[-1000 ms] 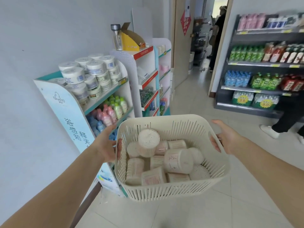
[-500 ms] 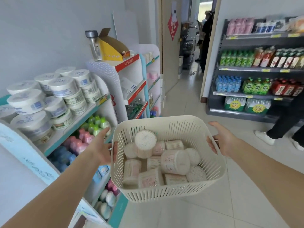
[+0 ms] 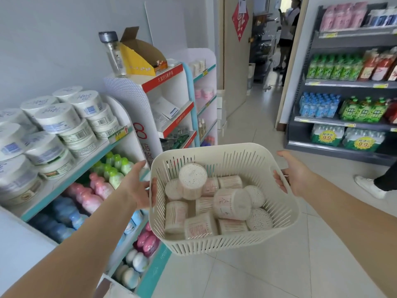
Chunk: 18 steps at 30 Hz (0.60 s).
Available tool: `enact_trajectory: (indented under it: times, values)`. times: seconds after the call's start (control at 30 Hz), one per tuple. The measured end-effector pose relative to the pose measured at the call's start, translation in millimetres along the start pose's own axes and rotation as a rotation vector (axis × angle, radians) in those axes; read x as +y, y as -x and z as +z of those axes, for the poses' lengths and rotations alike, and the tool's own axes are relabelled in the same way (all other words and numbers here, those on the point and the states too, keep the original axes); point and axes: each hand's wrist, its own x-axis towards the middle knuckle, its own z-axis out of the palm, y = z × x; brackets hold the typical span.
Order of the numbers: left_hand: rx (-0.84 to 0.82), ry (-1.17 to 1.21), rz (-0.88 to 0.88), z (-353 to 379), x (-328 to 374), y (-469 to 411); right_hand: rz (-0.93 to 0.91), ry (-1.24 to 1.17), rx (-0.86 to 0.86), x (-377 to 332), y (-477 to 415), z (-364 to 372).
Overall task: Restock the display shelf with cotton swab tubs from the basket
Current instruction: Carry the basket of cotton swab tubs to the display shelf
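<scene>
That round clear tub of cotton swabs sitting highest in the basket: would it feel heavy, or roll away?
Probably light: the round clear plastic tub of cotton swabs looks filled only with thin swabs. Being cylindrical, it would likely roll if laid sideways; other tubs lie tumbled in the cream slotted plastic basket.

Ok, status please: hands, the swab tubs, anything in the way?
Left hand and right hand grip the basket sides. Cotton swab tubs lie in basket, none in hand. Nothing blocks the shelf.

cam: head-worn, wide-angle | faces: forward and down | near: basket (image 3: 214, 146), centre | far: doorway (image 3: 266, 61)
</scene>
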Motion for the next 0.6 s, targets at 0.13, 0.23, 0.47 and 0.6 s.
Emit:
enact_trajectory:
  times: [0.13,0.23,0.47,0.6]
  values:
    - [0.057,0.047,0.006,32,-14,-12,0.014,0.042,-0.049,-22,-32,-21]
    - [0.085,0.067,0.004,54,-22,-22,0.009,0.072,-0.079,-41,-53,-37]
    - [0.116,0.157,0.031,100,-36,-35,-0.030,0.081,-0.129,-80,-87,-65]
    - [0.116,0.136,0.038,122,-33,-43,-0.025,0.067,-0.135,-93,-103,-78]
